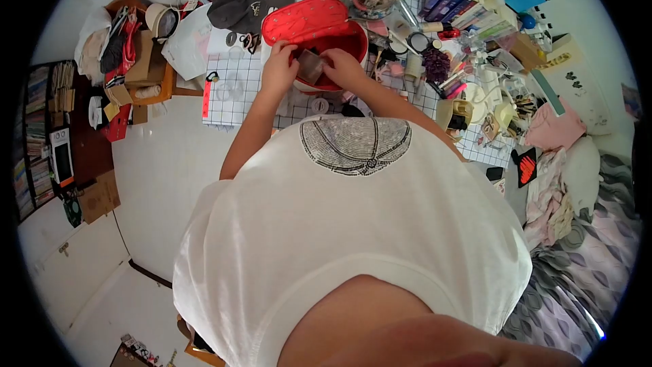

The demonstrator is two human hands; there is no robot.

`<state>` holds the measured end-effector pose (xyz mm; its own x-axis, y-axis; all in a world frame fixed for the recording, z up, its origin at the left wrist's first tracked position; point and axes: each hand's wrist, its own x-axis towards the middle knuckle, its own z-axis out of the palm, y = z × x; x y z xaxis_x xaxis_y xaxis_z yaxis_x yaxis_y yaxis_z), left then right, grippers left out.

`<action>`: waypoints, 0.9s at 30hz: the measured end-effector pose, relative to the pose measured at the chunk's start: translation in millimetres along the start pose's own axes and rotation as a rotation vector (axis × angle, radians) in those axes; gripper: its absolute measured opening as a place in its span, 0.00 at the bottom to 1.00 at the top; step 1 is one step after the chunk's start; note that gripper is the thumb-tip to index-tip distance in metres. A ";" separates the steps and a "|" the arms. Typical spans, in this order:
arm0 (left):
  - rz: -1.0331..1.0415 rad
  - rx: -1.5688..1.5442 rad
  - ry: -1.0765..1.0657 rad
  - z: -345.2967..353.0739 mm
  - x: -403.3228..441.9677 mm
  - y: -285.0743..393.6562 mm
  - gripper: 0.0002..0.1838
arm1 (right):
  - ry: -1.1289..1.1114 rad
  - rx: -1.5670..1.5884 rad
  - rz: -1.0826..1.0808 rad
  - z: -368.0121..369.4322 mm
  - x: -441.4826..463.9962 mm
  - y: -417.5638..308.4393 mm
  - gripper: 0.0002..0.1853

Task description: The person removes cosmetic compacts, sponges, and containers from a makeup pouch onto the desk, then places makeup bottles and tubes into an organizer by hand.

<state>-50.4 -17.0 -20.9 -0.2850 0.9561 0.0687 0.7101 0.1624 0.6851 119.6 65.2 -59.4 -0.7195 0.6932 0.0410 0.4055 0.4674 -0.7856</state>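
Note:
A red-lined case [352, 39] stands on the table with its red, dotted lid [305, 19] raised at the back. Inside its opening is a small clear plastic box [311, 66], tilted. My right hand [343, 68] reaches in from the right, its fingers closed on the edge of that box. At the left side of the case, my left hand [279, 68] has its fingers bent over the rim, with the thumb close to the clear box. The bottom of the case is mostly hidden by my hands and the box.
A dark grey cap [246, 10] lies left of the lid. Cosmetics, a purple scrunchie [436, 66] and a row of books [451, 3] crowd the right side of the table. A chair piled with clothes and boxes [141, 58] stands left, a bed [584, 265] right.

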 end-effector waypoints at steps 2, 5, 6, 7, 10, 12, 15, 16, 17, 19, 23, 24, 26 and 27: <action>0.055 -0.027 0.008 1.5 0.4 3.8 0.17 | 0.102 -0.021 -0.097 -11.6 -5.3 -4.2 0.13; 0.162 -0.027 -0.035 9.5 5.1 7.2 0.16 | 0.262 -0.057 -0.204 -28.6 -13.6 -4.3 0.11; 0.202 -0.021 -0.058 11.8 8.0 11.0 0.16 | 0.311 -0.060 -0.229 -34.3 -17.0 -3.2 0.10; 0.203 -0.043 -0.088 14.2 8.1 17.3 0.16 | 0.360 -0.062 -0.251 -39.2 -21.8 -1.6 0.09; 0.337 -0.024 -0.118 29.5 12.2 28.0 0.15 | 0.477 -0.041 -0.094 -52.5 -41.4 6.8 0.08; 0.395 0.001 -0.127 39.8 13.4 38.9 0.16 | 0.539 0.058 0.072 -58.7 -50.8 22.3 0.06; 0.485 0.153 -0.193 49.4 28.3 58.3 0.20 | 0.615 0.048 0.210 -68.5 -65.4 45.4 0.06; 0.528 0.194 -0.210 52.5 31.5 65.1 0.20 | 0.608 0.056 0.242 -69.7 -69.5 55.2 0.06; 0.571 0.238 -0.225 54.6 35.8 72.4 0.21 | 0.601 0.066 0.271 -70.1 -72.2 65.3 0.06; 0.621 0.228 -0.279 64.9 44.2 77.4 0.23 | 0.578 0.059 0.326 -69.9 -74.4 81.9 0.07; 0.503 0.475 -0.362 71.0 56.0 75.1 0.23 | 0.491 0.012 0.417 -66.6 -72.9 106.1 0.08; 0.476 0.516 -0.355 67.8 58.2 74.4 0.23 | 0.466 0.005 0.437 -66.1 -71.7 110.1 0.08; 0.445 0.533 -0.327 65.0 63.1 68.3 0.22 | 0.420 -0.032 0.423 -64.3 -68.4 118.7 0.08; 0.438 0.510 -0.307 65.1 63.9 63.5 0.21 | 0.395 -0.049 0.416 -63.9 -66.1 122.2 0.08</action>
<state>18.4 70.3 -20.2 0.2336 0.9723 0.0016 0.9496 -0.2285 0.2144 252.7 111.6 -118.6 -0.2329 0.9720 -0.0303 0.6419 0.1302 -0.7557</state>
